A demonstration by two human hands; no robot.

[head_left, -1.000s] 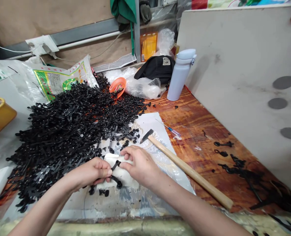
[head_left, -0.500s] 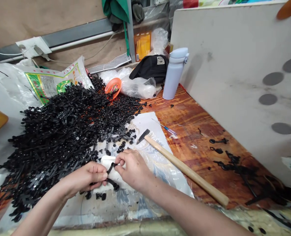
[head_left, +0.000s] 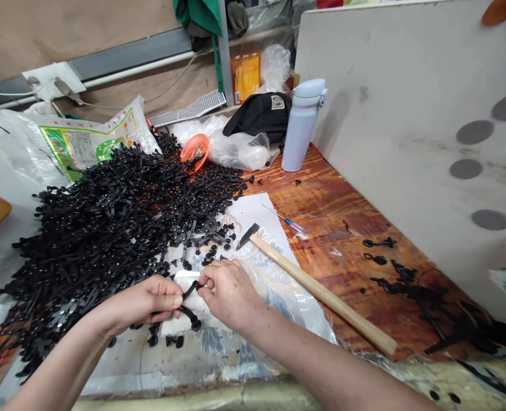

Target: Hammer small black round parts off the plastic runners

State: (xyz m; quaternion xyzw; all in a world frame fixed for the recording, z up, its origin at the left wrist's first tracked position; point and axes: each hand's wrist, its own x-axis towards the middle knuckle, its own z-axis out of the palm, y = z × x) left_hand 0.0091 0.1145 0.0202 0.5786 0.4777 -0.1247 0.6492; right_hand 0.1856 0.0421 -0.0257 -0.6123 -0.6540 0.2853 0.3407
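Between my two hands is a small black strap-like part [head_left: 190, 290] with rounded ends. My left hand [head_left: 161, 298] pinches its lower left end, and another black piece [head_left: 190, 318] with a round knob sticks out below those fingers. At the part's upper end, my right hand [head_left: 227, 291] has thumb and fingertips pressed together on it. Under the hands lies a white pad [head_left: 186, 277] on a patterned sheet [head_left: 278, 297]. A large heap of similar black parts [head_left: 107, 228] rises on the left.
A wooden-handled hammer [head_left: 321, 291] lies right of my hands, beside a small screwdriver [head_left: 290, 222]. Farther back stand a pale blue bottle [head_left: 299, 131] and an orange dish [head_left: 195, 151]. Black pieces [head_left: 407, 279] lie at the right, near an upright grey board [head_left: 398, 114].
My left hand has shifted slightly left, with the lower knobbed piece moving along. My right hand stays nearly in place at the part's upper end. The view has shifted a little.
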